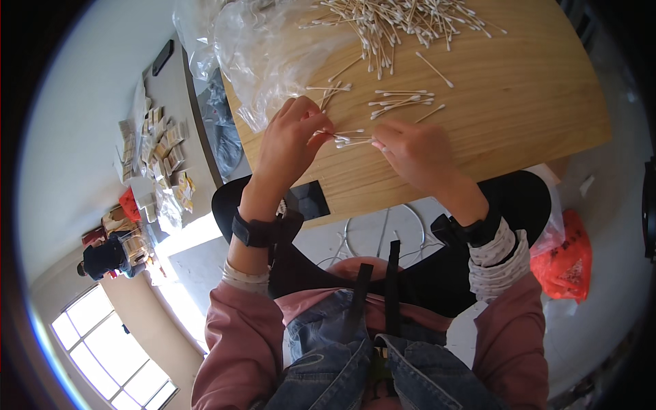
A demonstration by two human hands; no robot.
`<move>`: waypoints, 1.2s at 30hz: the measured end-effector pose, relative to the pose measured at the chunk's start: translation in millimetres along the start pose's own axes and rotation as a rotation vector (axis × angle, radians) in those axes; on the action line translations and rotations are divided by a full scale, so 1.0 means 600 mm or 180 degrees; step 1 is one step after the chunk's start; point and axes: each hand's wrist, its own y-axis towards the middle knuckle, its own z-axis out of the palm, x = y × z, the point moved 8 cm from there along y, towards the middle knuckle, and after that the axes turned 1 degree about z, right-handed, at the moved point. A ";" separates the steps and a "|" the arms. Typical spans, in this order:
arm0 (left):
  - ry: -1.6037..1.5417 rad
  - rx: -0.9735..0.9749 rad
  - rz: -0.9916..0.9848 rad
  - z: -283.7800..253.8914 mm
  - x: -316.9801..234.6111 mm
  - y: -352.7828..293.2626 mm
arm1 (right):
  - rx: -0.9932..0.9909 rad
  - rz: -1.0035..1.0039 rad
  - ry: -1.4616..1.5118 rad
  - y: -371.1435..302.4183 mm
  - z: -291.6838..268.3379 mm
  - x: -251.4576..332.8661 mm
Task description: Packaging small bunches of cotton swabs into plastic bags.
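Observation:
Close over the wooden table (533, 102), near its front edge, my two hands face each other. My left hand (292, 140) is closed in a pinch on cotton swabs, whose white tips show beside the fingertips. From the right, my right hand (418, 149) pinches the other end of a few cotton swabs (357, 142) lying between the hands. Just beyond them is a small group of cotton swabs (402, 102), roughly side by side. Some crossed swabs (329, 96) lie past my left hand. A large loose heap of cotton swabs (403, 24) covers the far part of the table.
Crumpled clear plastic bags (253, 58) cover the table's far left. On a side table at left are many small packs (164, 143) and a dark flat object (162, 57). A red bag (566, 263) hangs or stands at right. Another person (106, 256) is far left.

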 end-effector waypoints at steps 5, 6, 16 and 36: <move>0.0091 -0.0039 0.0027 -0.001 -0.001 -0.003 | 0.0340 0.0375 -0.0066 -0.013 -0.051 -0.042; 0.0089 -0.0045 0.0029 -0.001 -0.001 -0.003 | 0.0195 0.0483 -0.0037 -0.018 -0.066 -0.056; 0.0045 0.0100 0.0347 0.042 -0.079 0.000 | -0.0341 0.0479 -0.0047 -0.003 -0.073 -0.075; 0.0705 -0.0120 -0.0179 0.156 -0.164 0.049 | -0.1102 0.1148 -0.0236 -0.011 -0.120 -0.158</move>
